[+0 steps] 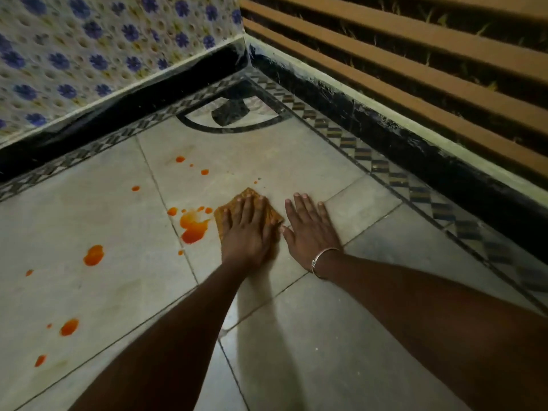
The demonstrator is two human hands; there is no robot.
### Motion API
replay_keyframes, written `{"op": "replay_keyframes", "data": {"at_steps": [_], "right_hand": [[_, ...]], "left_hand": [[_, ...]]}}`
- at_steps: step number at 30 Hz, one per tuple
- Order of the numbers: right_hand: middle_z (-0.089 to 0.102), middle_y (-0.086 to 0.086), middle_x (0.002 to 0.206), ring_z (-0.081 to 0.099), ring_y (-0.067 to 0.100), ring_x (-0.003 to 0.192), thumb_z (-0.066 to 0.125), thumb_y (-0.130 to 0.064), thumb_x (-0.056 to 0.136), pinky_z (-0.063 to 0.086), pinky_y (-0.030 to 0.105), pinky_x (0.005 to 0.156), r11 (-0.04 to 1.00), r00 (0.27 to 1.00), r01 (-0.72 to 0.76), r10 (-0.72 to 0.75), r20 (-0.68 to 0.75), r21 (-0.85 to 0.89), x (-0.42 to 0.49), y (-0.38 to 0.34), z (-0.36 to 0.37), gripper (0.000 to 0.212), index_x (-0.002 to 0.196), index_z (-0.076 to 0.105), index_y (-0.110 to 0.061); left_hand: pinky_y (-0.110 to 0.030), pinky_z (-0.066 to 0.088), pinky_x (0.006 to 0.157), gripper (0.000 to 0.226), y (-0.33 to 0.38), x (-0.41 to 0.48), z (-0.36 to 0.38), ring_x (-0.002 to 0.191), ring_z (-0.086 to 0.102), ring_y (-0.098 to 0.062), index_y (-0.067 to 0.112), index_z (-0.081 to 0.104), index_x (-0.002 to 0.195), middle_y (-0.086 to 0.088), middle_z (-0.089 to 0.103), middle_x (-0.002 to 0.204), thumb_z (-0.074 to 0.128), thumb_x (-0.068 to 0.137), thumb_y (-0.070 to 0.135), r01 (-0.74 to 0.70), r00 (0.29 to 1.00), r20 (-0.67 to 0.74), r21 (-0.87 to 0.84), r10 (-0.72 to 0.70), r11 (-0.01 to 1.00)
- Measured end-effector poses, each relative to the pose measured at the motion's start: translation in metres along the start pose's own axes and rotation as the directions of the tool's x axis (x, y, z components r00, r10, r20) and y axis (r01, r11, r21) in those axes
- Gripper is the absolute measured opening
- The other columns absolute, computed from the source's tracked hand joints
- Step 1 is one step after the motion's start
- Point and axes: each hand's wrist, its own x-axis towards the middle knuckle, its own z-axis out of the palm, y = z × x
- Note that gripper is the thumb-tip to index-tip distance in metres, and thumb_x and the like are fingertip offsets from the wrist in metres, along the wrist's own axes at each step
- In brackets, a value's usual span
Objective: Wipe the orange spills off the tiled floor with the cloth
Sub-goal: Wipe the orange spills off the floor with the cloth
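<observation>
The cloth (220,216) is small and orange-brown. It lies flat on the tiled floor (267,149) under the left hand (249,229), whose straight fingers press on it; only its edges show around the fingers. The largest orange spill (192,226) is a wet puddle just left of this hand, touching the edge of the cloth. More orange drops (93,255) lie further to the left, well apart from both hands, and some small drops (204,172) lie beyond the fingertips. The floor is of pale grey tiles with thin dark joints. The right hand (308,223) lies flat on a clean tile.
</observation>
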Motion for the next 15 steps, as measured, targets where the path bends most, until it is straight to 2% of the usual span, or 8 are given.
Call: {"op": "replay_keyframes", "data": {"at_steps": [4, 6, 9, 13, 15], "right_hand": [[0.014, 0.013, 0.166, 0.007, 0.026, 0.155, 0.028, -0.040, 0.098, 0.006, 0.049, 0.124, 1.000, 0.998, -0.020, 0.020, -0.067, -0.006, 0.001, 0.000, 0.005, 0.070, 0.159, 0.012, -0.008], [0.012, 0.017, 0.166, 0.006, 0.029, 0.154, 0.027, -0.042, 0.097, 0.007, 0.051, 0.124, 0.998, 0.996, -0.060, 0.058, -0.072, -0.027, 0.000, 0.000, 0.005, 0.073, 0.158, 0.013, -0.005], [0.012, 0.020, 0.165, 0.006, 0.031, 0.154, 0.022, -0.047, 0.095, 0.007, 0.052, 0.123, 0.995, 0.994, -0.097, 0.096, -0.060, -0.019, 0.000, 0.001, 0.005, 0.077, 0.157, 0.017, -0.001], [0.014, 0.021, 0.165, 0.008, 0.031, 0.154, 0.021, -0.049, 0.093, 0.008, 0.053, 0.123, 0.992, 0.990, -0.123, 0.122, -0.069, -0.014, -0.002, 0.000, 0.005, 0.079, 0.156, 0.020, -0.001], [0.015, 0.022, 0.164, 0.008, 0.032, 0.154, 0.023, -0.048, 0.094, 0.007, 0.053, 0.123, 0.992, 0.989, -0.127, 0.125, -0.077, -0.019, -0.001, 0.000, 0.007, 0.079, 0.156, 0.020, 0.000]], "left_hand": [[-0.048, -0.001, 0.129, 0.074, -0.001, 0.040, -0.001, 0.162, 0.000, -0.022, 0.029, 0.013, 0.166, -0.003, 0.007, 0.175, 0.002, 0.100, 0.059, -0.218, 0.976, -0.006, 0.023, 0.218, 0.976], [-0.049, 0.000, 0.129, 0.072, -0.011, 0.070, -0.004, 0.162, 0.002, -0.022, 0.030, 0.012, 0.166, -0.003, 0.009, 0.175, 0.003, 0.101, 0.060, -0.255, 0.967, -0.006, 0.034, 0.255, 0.966], [-0.051, 0.002, 0.129, 0.074, -0.021, 0.092, -0.004, 0.162, 0.000, -0.020, 0.026, 0.008, 0.167, -0.002, 0.005, 0.175, 0.002, 0.103, 0.061, -0.143, 0.989, -0.036, 0.051, 0.145, 0.988], [-0.052, 0.003, 0.129, 0.078, -0.011, 0.055, 0.005, 0.162, 0.002, -0.024, 0.018, 0.006, 0.167, -0.008, 0.007, 0.175, 0.001, 0.102, 0.061, 0.048, 0.995, -0.089, 0.004, -0.048, 0.999], [-0.051, -0.001, 0.130, 0.079, 0.001, 0.035, 0.007, 0.162, 0.000, -0.024, 0.018, 0.005, 0.167, -0.008, 0.005, 0.175, 0.002, 0.101, 0.061, 0.044, 0.997, -0.063, 0.003, -0.043, 0.999]]}}
